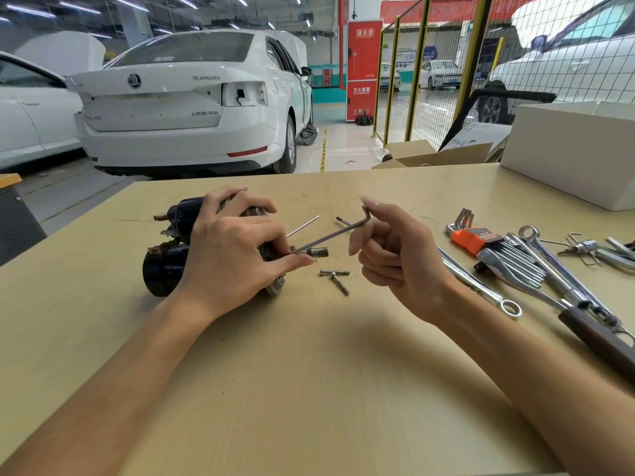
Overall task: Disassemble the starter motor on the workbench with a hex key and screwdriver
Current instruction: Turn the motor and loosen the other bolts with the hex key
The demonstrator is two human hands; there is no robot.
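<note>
The black starter motor point(164, 266) lies on its side on the workbench point(309, 372), left of centre. My left hand point(233, 249) grips its body from above, fingers curled over the housing. An L-shaped hex key point(330, 235) runs from the motor's right end up to my right hand point(395, 249), which pinches its bent end between forefinger and thumb. A long thin through bolt point(304, 226) sticks out of the motor to the right. Two removed bolts point(335, 275) lie crossed on the bench just in front of the motor's shaft point(318, 251).
To the right lie a hex key set in an orange holder point(472, 237), several spanners point(481, 286), a ratchet with a dark handle point(598, 338) and small bits. A white box point(577, 156) stands at the back right. Cars and a mesh fence stand beyond the bench.
</note>
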